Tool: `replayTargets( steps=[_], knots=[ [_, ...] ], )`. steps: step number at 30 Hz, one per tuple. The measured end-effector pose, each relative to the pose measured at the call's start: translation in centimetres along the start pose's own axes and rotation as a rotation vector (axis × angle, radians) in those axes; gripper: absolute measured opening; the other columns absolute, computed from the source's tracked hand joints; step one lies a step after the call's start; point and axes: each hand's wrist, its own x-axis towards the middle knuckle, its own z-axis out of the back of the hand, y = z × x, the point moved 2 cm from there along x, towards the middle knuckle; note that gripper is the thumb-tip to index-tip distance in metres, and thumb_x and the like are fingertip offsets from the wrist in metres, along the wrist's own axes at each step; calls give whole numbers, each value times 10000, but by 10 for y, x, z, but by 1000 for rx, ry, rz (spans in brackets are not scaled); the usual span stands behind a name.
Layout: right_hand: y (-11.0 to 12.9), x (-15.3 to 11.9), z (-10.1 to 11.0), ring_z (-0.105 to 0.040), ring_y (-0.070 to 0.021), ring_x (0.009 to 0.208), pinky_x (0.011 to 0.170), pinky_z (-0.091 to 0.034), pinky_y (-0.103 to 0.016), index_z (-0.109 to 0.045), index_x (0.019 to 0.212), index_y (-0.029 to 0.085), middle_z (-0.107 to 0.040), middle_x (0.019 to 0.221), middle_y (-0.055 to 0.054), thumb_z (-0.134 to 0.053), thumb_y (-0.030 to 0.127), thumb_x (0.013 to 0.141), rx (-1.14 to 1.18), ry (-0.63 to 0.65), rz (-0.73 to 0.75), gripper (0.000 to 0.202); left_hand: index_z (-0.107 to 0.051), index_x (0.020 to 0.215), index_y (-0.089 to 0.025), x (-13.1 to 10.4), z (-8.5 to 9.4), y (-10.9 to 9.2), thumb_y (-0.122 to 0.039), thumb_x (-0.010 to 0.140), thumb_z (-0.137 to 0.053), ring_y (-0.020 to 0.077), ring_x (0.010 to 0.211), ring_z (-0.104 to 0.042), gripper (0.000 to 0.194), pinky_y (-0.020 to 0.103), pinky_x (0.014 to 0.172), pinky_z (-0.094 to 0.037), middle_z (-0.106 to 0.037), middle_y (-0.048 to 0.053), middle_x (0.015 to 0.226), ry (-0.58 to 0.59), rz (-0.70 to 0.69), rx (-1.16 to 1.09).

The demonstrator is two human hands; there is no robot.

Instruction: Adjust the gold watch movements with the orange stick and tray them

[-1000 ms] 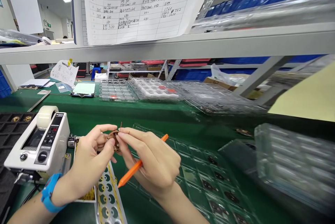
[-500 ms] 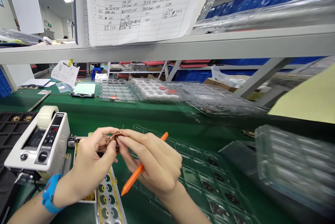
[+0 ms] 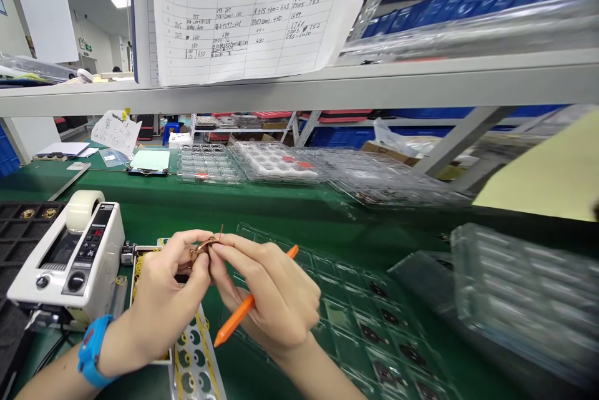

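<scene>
Fingertips (image 3: 216, 249) of both hands are pinched together on a small copper coil (image 3: 204, 246), held just above the green bench (image 3: 262, 206). Head view: left hand (image 3: 161, 297) is closed on the coil from the near side, thumb pressed to it; a blue wristband (image 3: 91, 350) is worn. Right hand (image 3: 274, 294) grips the coil with forefinger and thumb, an orange pen-like tool (image 3: 243, 307) tucked under the remaining fingers. A tape dispenser (image 3: 65, 256) is seen at left, a clear compartment tray (image 3: 374, 319) under and right of the hands, a sticker strip (image 3: 194, 362) below.
</scene>
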Motion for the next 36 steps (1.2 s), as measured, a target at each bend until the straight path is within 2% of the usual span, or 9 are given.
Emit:
replayTargets(
  steps=[9,16,22,25,29,30,32,34,36],
  knots=[
    [2,3,-3,-664,-187,634,538,-501,-290,-624,915,115,-743,783,-126,-634,13,852,18,-9,-12,120,-630,1049,-153,-1,0,2,-204,898,-496,143,626,-677,209,220,596,-549,-702,14,715,-9,-77,84],
    [3,0,-3,-647,-173,643,549,-503,-278,-621,912,110,-735,802,-139,-659,-3,828,39,-35,-70,146,-623,1024,-166,-1,0,0,-195,887,-501,136,631,-673,186,201,587,-520,-690,-3,686,-17,-47,65],
    [2,1,-5,-644,-145,656,535,-498,-245,-570,982,144,-726,819,-93,-652,13,836,148,-19,-150,213,-565,843,-185,6,4,2,-201,829,-577,119,613,-651,24,181,574,-497,-645,-36,614,-34,112,-95],
    [0,0,-1,-602,-132,619,489,-469,-245,-544,1054,171,-715,873,-80,-631,86,866,289,34,-223,223,-561,751,-176,14,8,4,-214,777,-633,117,613,-659,85,192,601,-517,-652,-29,626,-53,165,-219],
    [-10,1,12,-520,-116,564,494,-446,-252,-560,1033,205,-674,849,-35,-534,179,939,416,-10,-402,101,-582,718,-162,22,14,7,-207,712,-691,144,618,-707,118,205,588,-537,-678,-17,644,-29,216,-384],
    [-14,2,14,-515,-113,562,501,-440,-246,-564,1009,211,-655,816,-18,-516,166,946,410,20,-439,91,-586,713,-161,23,15,7,-196,701,-697,139,585,-702,117,198,563,-530,-672,-24,625,-18,229,-407],
    [-18,7,15,-505,-103,550,495,-424,-229,-561,966,217,-615,764,6,-500,141,951,417,179,-462,99,-592,695,-159,23,17,6,-177,685,-706,118,508,-671,115,184,515,-508,-650,-39,581,18,247,-429],
    [-20,11,11,-472,-93,523,467,-400,-216,-555,940,218,-585,740,18,-491,143,956,482,360,-422,100,-607,679,-154,22,18,5,-163,670,-717,95,464,-628,110,175,485,-487,-637,-41,563,68,250,-415],
    [-20,14,8,-449,-86,508,453,-390,-213,-553,930,219,-574,736,23,-480,148,962,555,441,-370,107,-628,677,-148,22,18,3,-159,668,-725,86,470,-608,97,171,484,-481,-633,-35,565,112,239,-391]
  ],
)
